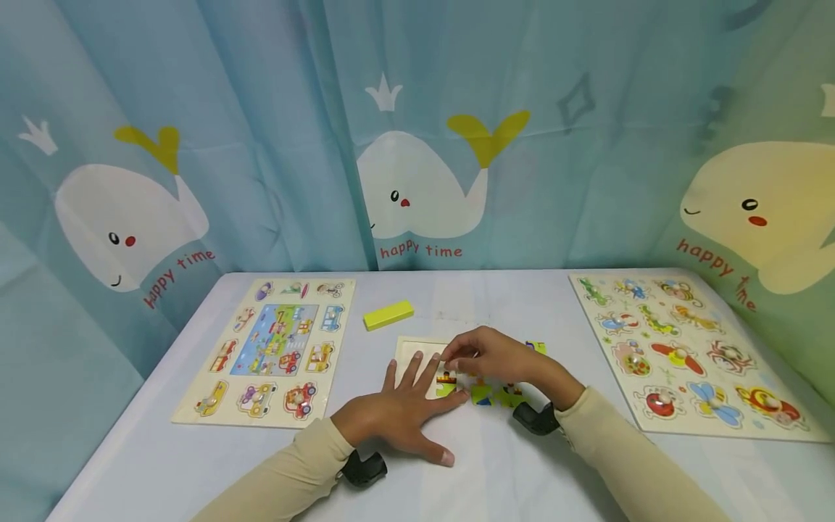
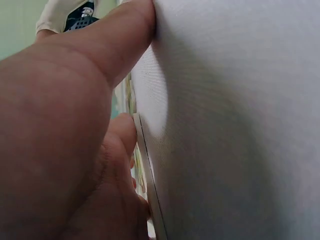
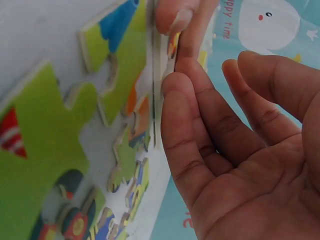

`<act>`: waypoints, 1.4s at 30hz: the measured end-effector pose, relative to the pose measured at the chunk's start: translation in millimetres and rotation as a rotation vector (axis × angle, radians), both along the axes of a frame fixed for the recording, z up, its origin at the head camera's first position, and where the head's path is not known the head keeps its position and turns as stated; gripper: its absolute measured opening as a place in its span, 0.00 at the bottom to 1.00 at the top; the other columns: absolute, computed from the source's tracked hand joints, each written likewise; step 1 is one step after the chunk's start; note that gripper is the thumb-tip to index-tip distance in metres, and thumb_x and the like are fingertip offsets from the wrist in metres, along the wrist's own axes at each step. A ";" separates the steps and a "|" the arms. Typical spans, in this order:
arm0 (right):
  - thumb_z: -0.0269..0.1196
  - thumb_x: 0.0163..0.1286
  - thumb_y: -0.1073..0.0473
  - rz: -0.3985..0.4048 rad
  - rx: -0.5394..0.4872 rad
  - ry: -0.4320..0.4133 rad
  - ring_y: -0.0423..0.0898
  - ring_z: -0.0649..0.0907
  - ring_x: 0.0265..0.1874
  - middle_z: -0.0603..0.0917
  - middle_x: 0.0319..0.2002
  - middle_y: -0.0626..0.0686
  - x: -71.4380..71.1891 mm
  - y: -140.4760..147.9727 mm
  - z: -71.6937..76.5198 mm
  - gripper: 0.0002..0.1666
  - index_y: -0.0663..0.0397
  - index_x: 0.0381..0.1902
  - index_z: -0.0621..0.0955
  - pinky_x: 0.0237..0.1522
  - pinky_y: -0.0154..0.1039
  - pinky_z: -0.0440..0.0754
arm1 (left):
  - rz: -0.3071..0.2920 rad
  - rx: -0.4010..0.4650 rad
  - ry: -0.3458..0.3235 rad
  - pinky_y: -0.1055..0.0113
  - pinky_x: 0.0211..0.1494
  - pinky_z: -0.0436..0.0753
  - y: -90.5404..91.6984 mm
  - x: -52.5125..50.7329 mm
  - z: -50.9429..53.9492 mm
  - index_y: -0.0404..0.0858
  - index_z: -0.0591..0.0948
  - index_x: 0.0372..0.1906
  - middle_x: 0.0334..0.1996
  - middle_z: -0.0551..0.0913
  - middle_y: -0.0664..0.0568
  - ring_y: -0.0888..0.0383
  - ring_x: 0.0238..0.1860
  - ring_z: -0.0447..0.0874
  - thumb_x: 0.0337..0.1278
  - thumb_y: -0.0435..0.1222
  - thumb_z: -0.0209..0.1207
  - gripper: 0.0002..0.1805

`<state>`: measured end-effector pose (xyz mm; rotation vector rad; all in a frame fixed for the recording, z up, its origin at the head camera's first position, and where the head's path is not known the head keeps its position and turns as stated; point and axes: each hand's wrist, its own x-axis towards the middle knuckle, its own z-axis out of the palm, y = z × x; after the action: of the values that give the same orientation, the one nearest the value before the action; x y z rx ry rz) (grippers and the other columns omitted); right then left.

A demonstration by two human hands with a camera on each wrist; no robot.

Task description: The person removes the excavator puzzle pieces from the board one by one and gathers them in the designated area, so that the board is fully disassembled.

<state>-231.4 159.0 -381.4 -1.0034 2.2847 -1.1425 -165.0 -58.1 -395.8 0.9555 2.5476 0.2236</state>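
Observation:
A small wooden puzzle tray (image 1: 408, 349) lies mid-table, partly hidden by both hands. My left hand (image 1: 407, 417) rests on its near left part with fingers spread, the thumb on the cloth. One printed puzzle piece (image 1: 446, 388) sits in the tray beside the left fingers. Over the tray's right side is my right hand (image 1: 491, 355), fingertips bent down at the tray. Its thumb stands apart from the other fingers in the right wrist view, and I see nothing pinched between them. Loose green jigsaw pieces (image 3: 55, 135) lie on the cloth right of the tray, under the right wrist.
A yellow block (image 1: 388, 315) lies behind the tray. At the left is a vehicle knob puzzle board (image 1: 349, 301), and at the right an insect knob puzzle board (image 1: 707, 366). A blue whale-print curtain (image 1: 287, 145) hangs behind the table.

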 end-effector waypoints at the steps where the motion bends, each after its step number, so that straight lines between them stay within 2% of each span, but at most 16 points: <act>1: 0.58 0.71 0.66 0.001 0.002 0.001 0.48 0.83 0.41 0.85 0.42 0.55 0.1 -0.5 -0.8 0.11 0.66 0.48 0.82 0.41 0.36 0.80 | 0.005 -0.005 -0.004 0.33 0.66 0.31 0.1 0.0 -0.4 0.69 0.51 0.75 0.77 0.27 0.46 0.41 0.73 0.19 0.49 0.71 0.56 0.48; 10: 0.58 0.71 0.68 -0.001 0.022 0.007 0.47 0.83 0.40 0.85 0.42 0.54 1.7 -2.0 -1.5 0.11 0.66 0.48 0.82 0.38 0.36 0.79 | 0.013 0.008 -0.020 0.33 0.66 0.30 -0.4 -1.2 -2.2 0.69 0.52 0.75 0.77 0.27 0.47 0.41 0.73 0.18 0.49 0.71 0.57 0.48; 17: 0.59 0.71 0.68 0.003 0.017 -0.001 0.43 0.80 0.34 0.85 0.43 0.54 1.8 -3.7 -1.2 0.10 0.65 0.46 0.83 0.34 0.35 0.78 | 0.018 0.011 -0.016 0.33 0.66 0.30 -0.8 -1.2 -2.7 0.70 0.52 0.75 0.77 0.27 0.47 0.42 0.73 0.18 0.49 0.71 0.56 0.47; 23: 0.57 0.70 0.70 0.010 -0.028 -0.048 0.47 0.83 0.38 0.85 0.44 0.57 1.4 -2.3 -3.1 0.11 0.67 0.48 0.82 0.36 0.37 0.80 | 0.018 0.013 -0.019 0.33 0.66 0.29 -1.1 -1.6 -3.4 0.69 0.52 0.75 0.77 0.27 0.47 0.42 0.73 0.17 0.49 0.71 0.56 0.47; 27: 0.58 0.70 0.71 0.015 -0.056 -0.048 0.49 0.84 0.38 0.84 0.45 0.58 0.6 -2.1 -6.2 0.12 0.68 0.49 0.81 0.37 0.38 0.81 | 0.018 0.012 -0.022 0.33 0.66 0.29 -1.0 -1.8 -3.7 0.69 0.52 0.75 0.77 0.26 0.49 0.43 0.73 0.18 0.49 0.70 0.56 0.47; 34: 0.60 0.67 0.73 0.041 -0.086 -0.061 0.49 0.81 0.43 0.82 0.46 0.59 0.8 -4.4 -12.8 0.16 0.69 0.52 0.79 0.46 0.37 0.79 | 0.015 0.006 -0.015 0.33 0.65 0.29 -0.8 -1.9 -4.2 0.70 0.52 0.75 0.77 0.28 0.50 0.42 0.74 0.19 0.50 0.70 0.56 0.46; 42: 0.57 0.66 0.75 0.023 -0.122 -0.108 0.49 0.81 0.41 0.82 0.46 0.60 2.2 -4.7 -13.0 0.17 0.69 0.52 0.79 0.41 0.38 0.80 | 0.013 0.011 -0.022 0.33 0.65 0.28 -0.9 -2.7 -4.6 0.70 0.52 0.75 0.77 0.29 0.49 0.42 0.73 0.18 0.50 0.70 0.56 0.46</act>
<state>-229.2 154.3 -394.4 -0.9841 2.1363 -1.3070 -167.6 -59.0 -400.4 0.9359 2.5357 0.2500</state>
